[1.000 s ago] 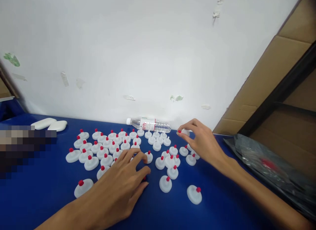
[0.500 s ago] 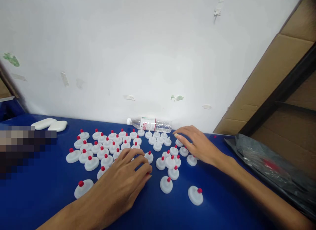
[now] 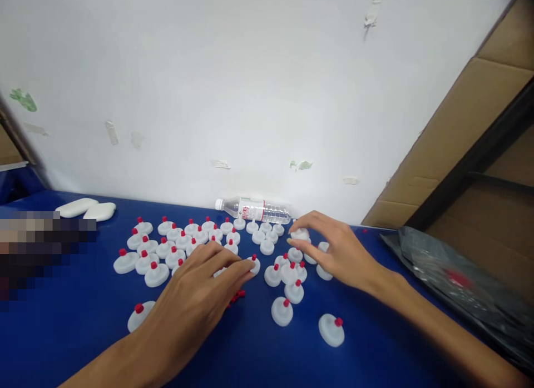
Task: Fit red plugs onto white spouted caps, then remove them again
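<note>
My right hand [image 3: 334, 246] has its thumb and fingers around the edge of a white round plastic cap with a spout [image 3: 300, 234], near the back of the blue table. My left hand [image 3: 212, 277] is palm down with its fingers stretched to the right, the fingertips at a white cap with a red tip [image 3: 253, 265]; whether they touch it I cannot tell. Small loose red tips [image 3: 238, 295] lie under its thumb side. Many red-tipped white caps [image 3: 157, 274] stand left of and around the hands. Several caps without red tips [image 3: 267, 247] stand in the back middle.
A clear plastic bottle [image 3: 276, 213] lies against the white wall. At the far left are two smooth white oval objects [image 3: 99, 212] and a blurred-out patch. A grey plastic bag [image 3: 454, 288] and a cardboard box [image 3: 442, 138] stand on the right.
My right hand has moved slightly down and left and closed around a white cap. My left fingers have straightened from a curl, and small red tips now show beneath the hand.
</note>
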The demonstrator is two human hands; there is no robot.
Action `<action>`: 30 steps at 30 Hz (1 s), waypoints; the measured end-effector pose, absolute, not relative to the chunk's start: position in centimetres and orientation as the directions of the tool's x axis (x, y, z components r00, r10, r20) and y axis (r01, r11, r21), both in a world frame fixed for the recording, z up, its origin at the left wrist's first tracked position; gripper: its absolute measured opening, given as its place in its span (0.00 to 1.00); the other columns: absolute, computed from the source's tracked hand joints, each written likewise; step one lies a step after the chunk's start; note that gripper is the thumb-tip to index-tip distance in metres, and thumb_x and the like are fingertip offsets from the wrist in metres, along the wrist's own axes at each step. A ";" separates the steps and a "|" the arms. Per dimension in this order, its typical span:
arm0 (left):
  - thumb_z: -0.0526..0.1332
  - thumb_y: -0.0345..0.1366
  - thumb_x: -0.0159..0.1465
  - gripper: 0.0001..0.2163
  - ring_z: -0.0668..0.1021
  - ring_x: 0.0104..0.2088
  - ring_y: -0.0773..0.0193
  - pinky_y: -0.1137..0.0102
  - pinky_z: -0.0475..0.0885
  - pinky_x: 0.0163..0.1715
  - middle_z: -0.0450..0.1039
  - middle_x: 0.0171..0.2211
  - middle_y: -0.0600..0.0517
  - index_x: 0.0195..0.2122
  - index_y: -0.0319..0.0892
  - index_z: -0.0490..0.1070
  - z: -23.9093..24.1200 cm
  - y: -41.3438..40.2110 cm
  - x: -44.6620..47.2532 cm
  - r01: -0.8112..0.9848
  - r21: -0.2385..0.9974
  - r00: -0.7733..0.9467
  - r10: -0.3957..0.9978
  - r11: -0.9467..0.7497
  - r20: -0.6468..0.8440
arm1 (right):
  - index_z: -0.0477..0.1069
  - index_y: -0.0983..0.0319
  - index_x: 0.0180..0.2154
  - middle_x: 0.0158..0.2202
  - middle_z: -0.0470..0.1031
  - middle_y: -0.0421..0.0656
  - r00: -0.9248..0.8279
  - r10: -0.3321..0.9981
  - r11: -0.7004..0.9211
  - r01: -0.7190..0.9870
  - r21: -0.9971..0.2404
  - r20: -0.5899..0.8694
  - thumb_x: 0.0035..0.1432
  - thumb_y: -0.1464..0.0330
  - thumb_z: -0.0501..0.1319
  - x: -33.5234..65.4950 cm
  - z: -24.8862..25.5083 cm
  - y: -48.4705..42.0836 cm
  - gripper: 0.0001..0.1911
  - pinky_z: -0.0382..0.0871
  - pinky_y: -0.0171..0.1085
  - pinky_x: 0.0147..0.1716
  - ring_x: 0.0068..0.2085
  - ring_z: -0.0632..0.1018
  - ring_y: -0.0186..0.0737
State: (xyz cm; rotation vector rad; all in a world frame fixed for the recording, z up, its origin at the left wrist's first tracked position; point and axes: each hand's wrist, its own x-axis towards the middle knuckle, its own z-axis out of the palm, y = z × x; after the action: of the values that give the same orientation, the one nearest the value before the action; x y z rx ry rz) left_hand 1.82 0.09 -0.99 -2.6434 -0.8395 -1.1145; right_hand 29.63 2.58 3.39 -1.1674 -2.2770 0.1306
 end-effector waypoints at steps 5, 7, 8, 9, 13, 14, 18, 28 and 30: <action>0.60 0.23 0.68 0.13 0.71 0.39 0.62 0.65 0.70 0.40 0.75 0.39 0.49 0.53 0.37 0.71 -0.8 0.0 1.8 0.535 0.065 0.543 0.401 -0.843 0.738 | 0.63 0.54 0.56 0.53 0.74 0.42 -0.599 0.718 0.694 0.651 -0.307 0.354 0.67 0.68 0.60 27.8 3.5 0.3 0.17 0.74 0.41 0.47 0.49 0.77 0.39; 0.61 0.23 0.67 0.13 0.72 0.39 0.63 0.66 0.70 0.40 0.75 0.39 0.48 0.52 0.37 0.72 -0.6 -0.2 1.9 0.522 0.058 0.536 0.380 -0.851 0.754 | 0.60 0.55 0.57 0.54 0.73 0.43 -0.646 0.677 0.735 0.616 -0.283 0.354 0.67 0.72 0.59 27.2 3.4 -0.4 0.18 0.74 0.41 0.48 0.51 0.76 0.39; 0.60 0.22 0.67 0.13 0.72 0.39 0.63 0.66 0.70 0.39 0.75 0.39 0.48 0.52 0.37 0.72 -0.6 -0.3 2.0 0.514 0.060 0.538 0.376 -0.856 0.754 | 0.60 0.55 0.57 0.54 0.72 0.43 -0.660 0.658 0.752 0.602 -0.267 0.363 0.67 0.73 0.58 27.0 3.4 -0.8 0.18 0.74 0.40 0.48 0.51 0.76 0.39; 0.60 0.22 0.67 0.13 0.72 0.40 0.63 0.66 0.71 0.39 0.75 0.40 0.48 0.51 0.37 0.72 -0.5 -0.4 2.0 0.506 0.060 0.543 0.371 -0.861 0.754 | 0.60 0.56 0.56 0.53 0.73 0.43 -0.670 0.641 0.766 0.593 -0.248 0.374 0.67 0.74 0.57 26.8 3.3 -1.0 0.18 0.74 0.40 0.49 0.52 0.76 0.39; 0.59 0.20 0.67 0.14 0.73 0.41 0.62 0.66 0.71 0.39 0.75 0.40 0.48 0.51 0.39 0.72 -0.6 -0.6 2.0 0.487 0.050 0.560 0.356 -0.872 0.748 | 0.60 0.57 0.57 0.53 0.75 0.44 -0.713 0.536 0.837 0.518 -0.176 0.452 0.69 0.74 0.57 26.4 2.9 -1.6 0.17 0.73 0.40 0.53 0.54 0.75 0.38; 0.59 0.21 0.67 0.14 0.73 0.40 0.62 0.66 0.71 0.39 0.75 0.40 0.48 0.51 0.39 0.73 -0.7 -0.6 2.0 0.485 0.053 0.563 0.358 -0.873 0.745 | 0.60 0.58 0.57 0.53 0.75 0.44 -0.719 0.509 0.853 0.494 -0.167 0.473 0.69 0.74 0.57 26.3 2.8 -1.7 0.17 0.72 0.40 0.54 0.54 0.75 0.37; 0.61 0.23 0.68 0.11 0.73 0.39 0.62 0.65 0.69 0.40 0.76 0.39 0.49 0.50 0.39 0.73 -0.9 -0.5 2.1 0.498 0.076 0.534 0.374 -0.864 0.758 | 0.61 0.61 0.56 0.53 0.77 0.44 -0.706 0.466 0.874 0.460 -0.154 0.534 0.68 0.74 0.59 26.0 2.8 -1.9 0.17 0.71 0.36 0.56 0.55 0.76 0.34; 0.53 0.23 0.71 0.08 0.68 0.31 0.65 0.69 0.66 0.31 0.70 0.30 0.53 0.39 0.41 0.68 -0.3 -1.0 2.8 0.380 0.307 0.518 0.475 -0.873 0.711 | 0.68 0.59 0.38 0.49 0.81 0.43 -0.640 0.318 0.870 0.490 0.052 0.699 0.66 0.77 0.57 25.0 2.3 -2.4 0.08 0.75 0.35 0.51 0.49 0.80 0.36; 0.54 0.23 0.70 0.08 0.67 0.30 0.66 0.70 0.65 0.30 0.69 0.29 0.54 0.38 0.41 0.68 -0.3 -1.1 2.7 0.362 0.337 0.523 0.489 -0.869 0.698 | 0.70 0.59 0.37 0.46 0.82 0.44 -0.650 0.260 0.856 0.497 0.142 0.714 0.67 0.77 0.55 24.8 2.4 -2.4 0.09 0.75 0.36 0.49 0.47 0.81 0.36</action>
State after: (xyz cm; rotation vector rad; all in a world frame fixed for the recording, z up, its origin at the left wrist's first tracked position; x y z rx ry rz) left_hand 2.75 -1.06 -0.31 -2.8696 -0.8073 -1.3949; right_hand 24.77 -2.37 2.40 -0.5456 -2.3024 -0.4244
